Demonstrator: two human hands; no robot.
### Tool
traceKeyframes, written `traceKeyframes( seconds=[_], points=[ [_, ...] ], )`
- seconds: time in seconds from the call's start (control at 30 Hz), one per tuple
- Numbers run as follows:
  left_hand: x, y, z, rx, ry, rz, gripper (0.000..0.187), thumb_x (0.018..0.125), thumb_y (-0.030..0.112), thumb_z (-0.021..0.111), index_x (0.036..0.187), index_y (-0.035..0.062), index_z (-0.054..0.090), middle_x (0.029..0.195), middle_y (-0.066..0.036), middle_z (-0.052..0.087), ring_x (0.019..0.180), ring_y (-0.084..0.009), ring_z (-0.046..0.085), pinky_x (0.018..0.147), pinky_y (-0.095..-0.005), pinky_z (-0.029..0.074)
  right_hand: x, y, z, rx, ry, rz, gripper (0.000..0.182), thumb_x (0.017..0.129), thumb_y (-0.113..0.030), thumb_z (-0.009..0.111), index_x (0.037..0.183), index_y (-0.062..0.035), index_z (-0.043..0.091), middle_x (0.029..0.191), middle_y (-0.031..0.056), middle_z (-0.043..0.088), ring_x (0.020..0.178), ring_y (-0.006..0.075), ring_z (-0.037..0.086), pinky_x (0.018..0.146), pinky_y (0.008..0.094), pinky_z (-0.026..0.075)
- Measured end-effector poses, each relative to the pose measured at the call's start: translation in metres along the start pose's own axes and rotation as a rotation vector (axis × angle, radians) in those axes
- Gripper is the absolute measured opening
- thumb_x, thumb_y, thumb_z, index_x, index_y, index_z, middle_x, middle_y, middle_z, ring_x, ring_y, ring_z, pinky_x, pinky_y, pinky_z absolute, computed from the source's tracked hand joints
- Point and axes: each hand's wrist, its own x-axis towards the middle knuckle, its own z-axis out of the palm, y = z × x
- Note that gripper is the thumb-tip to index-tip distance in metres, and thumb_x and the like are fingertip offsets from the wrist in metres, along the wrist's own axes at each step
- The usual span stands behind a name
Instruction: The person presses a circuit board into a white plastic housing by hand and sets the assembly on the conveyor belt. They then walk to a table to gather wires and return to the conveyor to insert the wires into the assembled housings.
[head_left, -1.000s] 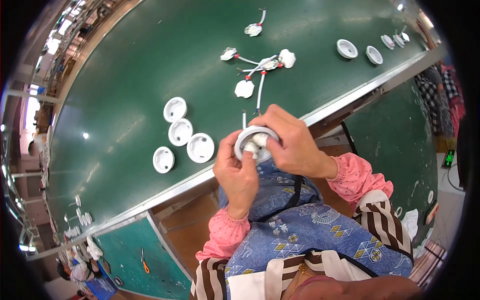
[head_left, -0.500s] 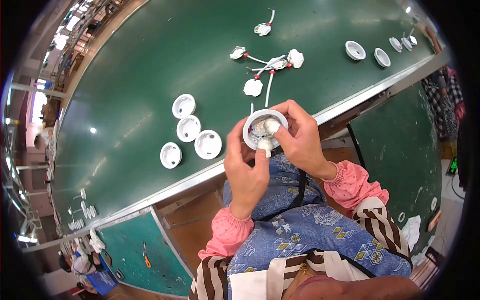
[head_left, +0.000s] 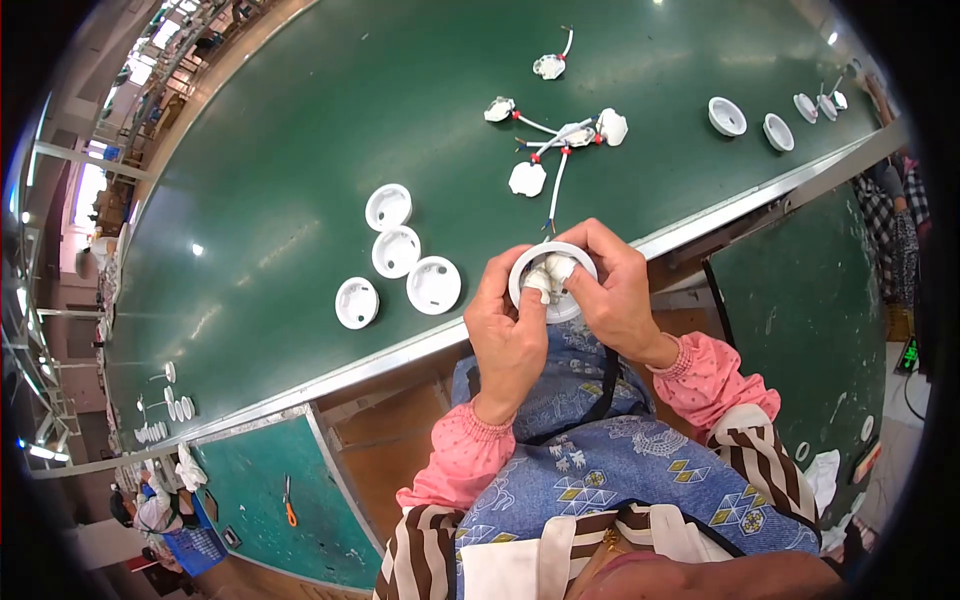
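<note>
Between both hands, just off the table's near edge, is a round white lamp housing, its open side facing me. My left hand is closed on its left side, with the thumb pressed inside. Around the right side my right hand is wrapped, its thumb also reaching in. Both thumbs wear white fingertip covers and hide most of the interior. Beyond the housing lie several white LED modules with white cables and red collars. To the left sit several white lamp housings, open side up.
The green table has a metal front edge. More housings stand at the far right, and small white parts at the far left. Orange-handled scissors lie on a lower green surface. A person in checked clothing is at the right edge.
The thumbs have moved closer together inside the housing, covering the LED chips that showed before. Hands and housing sit slightly lower and further right in view; the table's contents shifted with the camera.
</note>
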Motion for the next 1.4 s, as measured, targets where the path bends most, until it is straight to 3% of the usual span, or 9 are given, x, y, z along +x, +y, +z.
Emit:
traceKeyframes(
  seconds=[0.1,0.23,0.33,0.37,0.6,0.73,0.77,0.97,1.4],
  points=[
    [0.004,0.022,-0.008,0.036,-0.118,-0.089,0.034,0.089,-0.004,0.058,0.123,-0.0021,0.061,0.109,-0.007,0.063,0.095,-0.0135,0.060,0.081,-0.0270,0.050,0.004,0.004,-0.009,0.073,-0.034,0.037,0.015,0.089,0.001,0.058,0.104,0.0034,0.063,0.090,0.0027,0.066,0.080,0.0072,0.062,0.068,0.0231,0.050],
    [0.016,0.026,-0.040,0.625,-0.188,0.430,0.035,0.085,0.003,0.062,0.120,0.0004,0.062,0.108,-0.014,0.064,0.099,-0.0298,0.063,0.084,-0.0379,0.048,0.013,0.012,-0.036,0.419,-0.185,0.292,0.026,0.091,-0.016,0.073,0.108,0.0012,0.063,0.097,0.0055,0.068,0.089,0.0096,0.065,0.079,0.0256,0.053],
    [0.019,0.022,-0.032,0.664,-0.323,0.483,0.030,0.085,0.000,0.060,0.115,0.0010,0.063,0.104,-0.016,0.063,0.095,-0.0345,0.063,0.082,-0.0404,0.045,0.011,0.012,-0.037,0.538,-0.268,0.349,0.026,0.090,-0.016,0.073,0.107,0.0009,0.063,0.098,0.0055,0.068,0.089,0.0102,0.065,0.080,0.0262,0.053],
    [0.016,0.018,-0.030,0.517,-0.388,0.320,0.021,0.086,-0.001,0.059,0.106,0.0005,0.064,0.098,-0.017,0.061,0.086,-0.0369,0.061,0.075,-0.0419,0.046,0.011,0.018,-0.041,0.516,-0.326,0.348,0.032,0.090,-0.019,0.071,0.114,0.0019,0.063,0.103,0.0063,0.068,0.091,0.0108,0.065,0.081,0.0270,0.054],
    [0.003,0.012,-0.015,0.422,-0.291,0.173,0.009,0.092,0.002,0.062,0.101,0.0005,0.064,0.084,-0.018,0.064,0.073,-0.0398,0.064,0.063,-0.0434,0.049,0.001,-0.003,-0.028,0.326,-0.228,0.175,0.055,0.103,-0.041,0.056,0.139,-0.0002,0.055,0.115,0.0075,0.062,0.103,0.0137,0.060,0.086,0.0272,0.052],
    [0.000,0.011,-0.011,0.498,-0.268,0.311,0.015,0.090,-0.005,0.058,0.102,-0.0013,0.065,0.076,-0.014,0.065,0.063,-0.0270,0.065,0.058,-0.0370,0.050,0.012,0.013,-0.020,-0.011,-0.270,-0.024,0.049,0.104,-0.041,0.052,0.129,-0.0006,0.061,0.108,0.0085,0.062,0.095,0.0122,0.059,0.072,0.0258,0.050],
    [0.000,0.012,-0.013,0.497,-0.272,0.290,0.015,0.089,-0.006,0.058,0.102,-0.0014,0.065,0.076,-0.014,0.066,0.063,-0.0271,0.066,0.059,-0.0368,0.050,0.011,0.010,-0.020,0.012,-0.299,0.165,0.058,0.102,-0.054,0.050,0.122,-0.0005,0.062,0.106,0.0076,0.065,0.099,0.0128,0.060,0.086,0.0277,0.047],
    [0.017,-0.004,-0.027,0.396,-0.294,0.303,0.019,0.085,-0.008,0.057,0.098,-0.0006,0.069,0.083,-0.017,0.068,0.070,-0.0332,0.068,0.063,-0.0383,0.052,0.003,0.029,-0.003,0.137,-0.155,0.084,0.038,0.104,-0.038,0.053,0.098,-0.0014,0.061,0.080,-0.0014,0.055,0.074,0.0062,0.048,0.063,0.0232,0.039],
    [0.006,0.003,-0.029,0.320,-0.361,-0.063,0.016,0.088,-0.003,0.057,0.100,-0.0012,0.068,0.077,-0.021,0.065,0.065,-0.0356,0.065,0.059,-0.0389,0.048,0.012,0.035,-0.005,0.000,-0.165,0.029,0.027,0.100,-0.026,0.059,0.103,0.0006,0.061,0.085,0.0006,0.057,0.075,0.0065,0.051,0.066,0.0241,0.043]
  ],
)
